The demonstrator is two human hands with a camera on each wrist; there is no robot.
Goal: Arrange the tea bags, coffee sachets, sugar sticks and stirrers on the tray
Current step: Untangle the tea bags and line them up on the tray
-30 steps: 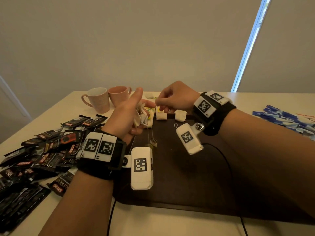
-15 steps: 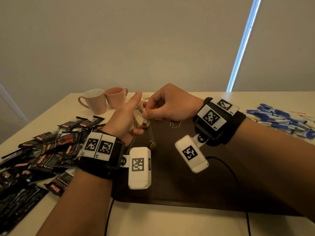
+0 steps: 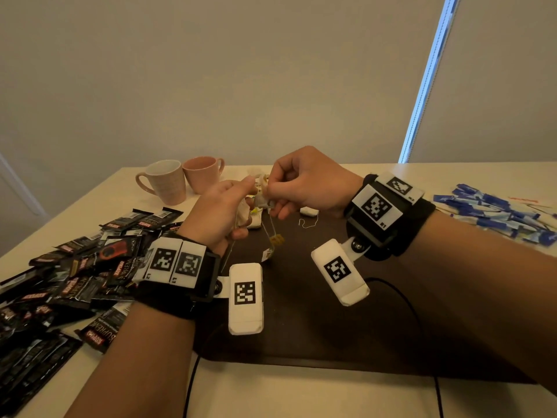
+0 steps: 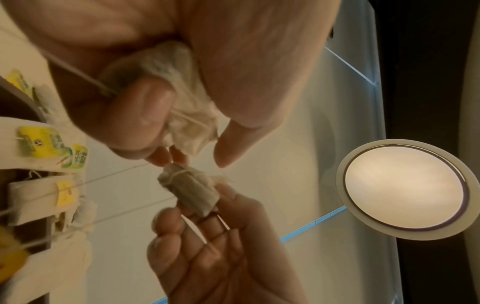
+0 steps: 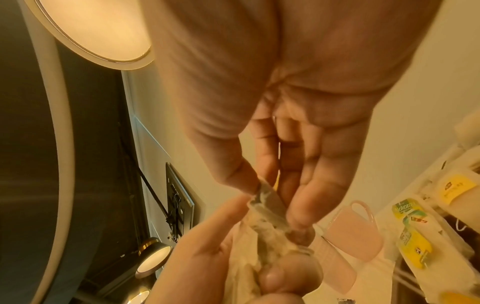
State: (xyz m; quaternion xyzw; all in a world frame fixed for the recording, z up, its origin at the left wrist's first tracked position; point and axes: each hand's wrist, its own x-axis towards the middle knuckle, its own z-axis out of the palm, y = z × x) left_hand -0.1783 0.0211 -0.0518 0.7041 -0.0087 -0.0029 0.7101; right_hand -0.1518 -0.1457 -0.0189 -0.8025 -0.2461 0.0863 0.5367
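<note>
Both hands meet above the far left part of the dark brown tray (image 3: 316,321). My left hand (image 3: 223,212) grips a bunch of white tea bags (image 4: 179,98); their strings and yellow tags (image 3: 276,240) dangle below. My right hand (image 3: 297,188) pinches one tea bag (image 4: 191,190) (image 5: 270,200) between thumb and fingers, right at the left fingertips. More tea bags (image 4: 41,194) lie in a row along the tray's far edge. Black coffee sachets (image 3: 75,267) are heaped left of the tray. Blue sugar sticks (image 3: 494,212) lie to the right.
Two pink mugs (image 3: 164,181) (image 3: 202,173) stand at the back left of the table. A loose bit of string (image 3: 309,220) lies on the tray. Thin red stirrers (image 3: 524,201) lie by the sugar sticks. Black cables run off the table's near edge.
My right hand moved left to the left hand's bunch and now pinches a tea bag there. Both hands rose slightly and shifted away from me.
</note>
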